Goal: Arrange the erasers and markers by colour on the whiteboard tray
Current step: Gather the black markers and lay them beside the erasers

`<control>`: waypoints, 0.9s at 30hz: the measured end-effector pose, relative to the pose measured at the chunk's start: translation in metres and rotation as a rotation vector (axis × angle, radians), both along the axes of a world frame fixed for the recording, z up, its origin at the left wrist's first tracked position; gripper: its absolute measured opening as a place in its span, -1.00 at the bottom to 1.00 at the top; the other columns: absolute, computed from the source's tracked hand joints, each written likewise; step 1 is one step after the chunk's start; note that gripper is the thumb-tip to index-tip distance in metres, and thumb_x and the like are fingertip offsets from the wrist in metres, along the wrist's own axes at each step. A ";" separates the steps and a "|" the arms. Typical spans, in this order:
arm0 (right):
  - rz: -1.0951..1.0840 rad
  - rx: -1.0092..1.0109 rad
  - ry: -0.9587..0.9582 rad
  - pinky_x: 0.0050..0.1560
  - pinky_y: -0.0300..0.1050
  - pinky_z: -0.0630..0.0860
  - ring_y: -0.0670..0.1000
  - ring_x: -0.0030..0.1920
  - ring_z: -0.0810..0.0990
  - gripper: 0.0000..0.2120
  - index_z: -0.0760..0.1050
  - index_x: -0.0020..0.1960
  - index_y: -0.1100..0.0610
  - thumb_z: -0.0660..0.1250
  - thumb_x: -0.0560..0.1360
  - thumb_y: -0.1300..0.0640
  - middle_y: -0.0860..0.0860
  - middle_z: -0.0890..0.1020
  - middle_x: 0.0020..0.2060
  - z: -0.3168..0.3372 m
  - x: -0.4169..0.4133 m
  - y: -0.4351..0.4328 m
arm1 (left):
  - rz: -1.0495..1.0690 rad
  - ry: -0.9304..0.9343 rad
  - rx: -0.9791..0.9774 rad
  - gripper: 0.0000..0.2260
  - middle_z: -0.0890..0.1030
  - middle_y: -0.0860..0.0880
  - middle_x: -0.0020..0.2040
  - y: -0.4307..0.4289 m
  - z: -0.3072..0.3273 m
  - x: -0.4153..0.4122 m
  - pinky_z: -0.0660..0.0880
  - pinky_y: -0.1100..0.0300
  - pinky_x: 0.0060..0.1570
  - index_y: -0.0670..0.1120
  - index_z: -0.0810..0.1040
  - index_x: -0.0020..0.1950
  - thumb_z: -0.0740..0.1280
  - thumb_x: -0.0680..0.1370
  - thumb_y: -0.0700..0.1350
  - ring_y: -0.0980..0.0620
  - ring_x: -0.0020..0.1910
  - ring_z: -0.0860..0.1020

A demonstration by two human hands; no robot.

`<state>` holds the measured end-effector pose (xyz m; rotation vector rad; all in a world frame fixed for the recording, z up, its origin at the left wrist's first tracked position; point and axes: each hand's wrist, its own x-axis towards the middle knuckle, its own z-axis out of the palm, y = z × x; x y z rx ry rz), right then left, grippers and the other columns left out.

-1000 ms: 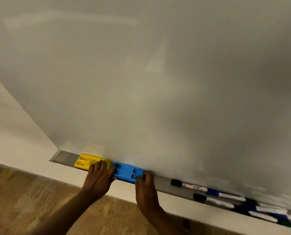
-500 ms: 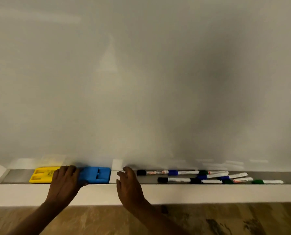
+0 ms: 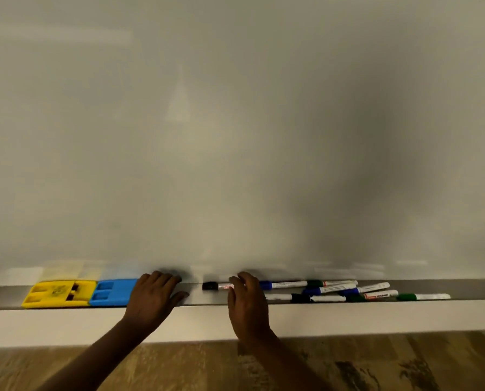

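A yellow eraser (image 3: 58, 293) lies at the left end of the grey whiteboard tray (image 3: 475, 289), and a blue eraser (image 3: 111, 292) touches its right side. My left hand (image 3: 154, 297) rests flat over the blue eraser's right end, fingers spread on the tray. My right hand (image 3: 247, 300) has its fingertips on the white barrel of a black-capped marker (image 3: 211, 285), which lies flat on the tray. To the right sits a loose pile of markers (image 3: 334, 292) with blue, green and black caps. A green-capped marker (image 3: 422, 296) lies at the pile's far right.
The blank whiteboard (image 3: 235, 136) fills the view above the tray. A pale wall strip (image 3: 348, 320) runs below the tray, with wood-pattern floor (image 3: 376, 362) under it. Bare tray (image 3: 196, 294) shows between my hands.
The blue eraser now sits flush against the yellow one. My left hand has shifted to the blue eraser's right end. My right hand has moved right onto the black-capped marker.
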<state>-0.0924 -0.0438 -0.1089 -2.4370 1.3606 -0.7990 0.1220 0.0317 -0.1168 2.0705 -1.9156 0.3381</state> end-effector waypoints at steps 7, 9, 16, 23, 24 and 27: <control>0.059 -0.076 0.017 -0.17 -0.15 0.65 0.07 -0.16 0.67 -0.71 0.65 -0.07 0.20 0.60 0.24 0.26 0.08 0.69 -0.20 -0.020 -0.036 -0.035 | -0.044 0.007 -0.002 -0.39 0.65 -0.04 -0.32 -0.025 -0.010 -0.043 0.46 0.18 -0.46 -0.10 0.66 -0.18 -0.07 0.63 0.20 -0.07 -0.41 0.60; 0.090 -0.100 0.027 -0.21 -0.15 0.64 0.07 -0.21 0.66 -0.75 0.66 -0.11 0.20 0.60 0.23 0.27 0.06 0.69 -0.25 -0.028 -0.041 -0.042 | -0.049 -0.008 0.053 -0.49 0.63 -0.03 -0.34 -0.031 -0.012 -0.051 0.46 0.19 -0.51 -0.08 0.66 -0.16 0.03 0.61 0.18 -0.07 -0.45 0.58; 0.162 -0.071 0.068 -0.22 -0.14 0.65 0.09 -0.24 0.68 -0.71 0.68 -0.12 0.22 0.62 0.18 0.28 0.09 0.70 -0.28 -0.042 -0.047 -0.056 | -0.043 -0.034 0.161 -0.81 0.57 0.00 -0.39 -0.041 -0.014 -0.067 0.35 0.20 -0.59 -0.01 0.63 -0.18 0.22 0.40 -0.04 -0.07 -0.52 0.51; 0.191 -0.007 0.138 -0.22 -0.20 0.64 0.06 -0.24 0.68 -0.74 0.69 -0.15 0.19 0.63 0.19 0.24 0.06 0.70 -0.28 -0.036 -0.044 -0.059 | 0.000 -0.047 0.177 -0.73 0.58 -0.05 -0.36 -0.047 -0.020 -0.073 0.37 0.21 -0.58 -0.07 0.64 -0.21 0.14 0.40 -0.09 -0.08 -0.53 0.51; 0.176 0.016 0.136 -0.23 -0.22 0.63 0.05 -0.25 0.68 -0.76 0.69 -0.17 0.19 0.63 0.20 0.22 0.06 0.70 -0.29 -0.034 -0.043 -0.058 | 0.001 -0.052 0.177 -0.71 0.58 -0.05 -0.36 -0.047 -0.020 -0.073 0.37 0.21 -0.58 -0.08 0.64 -0.21 0.11 0.40 -0.11 -0.08 -0.54 0.50; 0.107 0.136 0.102 -0.21 -0.25 0.58 0.04 -0.23 0.66 -0.87 0.66 -0.17 0.22 0.55 0.33 0.21 0.08 0.68 -0.27 -0.028 -0.040 -0.056 | 0.003 -0.074 0.197 -0.71 0.58 -0.06 -0.33 -0.047 -0.022 -0.075 0.38 0.21 -0.57 -0.07 0.64 -0.21 0.11 0.40 -0.12 -0.07 -0.54 0.50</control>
